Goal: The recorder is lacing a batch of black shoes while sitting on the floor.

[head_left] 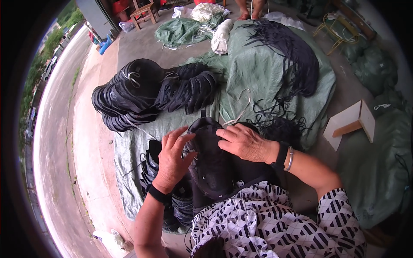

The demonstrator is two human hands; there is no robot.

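Note:
A black shoe upper (211,172) lies across my lap, its collar and pull loop pointing away from me. My left hand (174,157) is at the left edge of its opening, with thumb and fingers apart and bent. On the opposite edge, my right hand (241,142) has its fingers curled and pressed together on the upper near the collar. The fingertips partly hide the edge there, so any lace between them cannot be made out. Stacked black uppers (183,202) sit just left of my lap.
Tied bundles of black uppers (142,81) lie ahead on a green tarp (129,159). Black laces (297,64) drape over a green-covered heap, beside a white roll (222,36). A wooden board piece (352,122) stands right. Another person's legs (250,8) show at the top.

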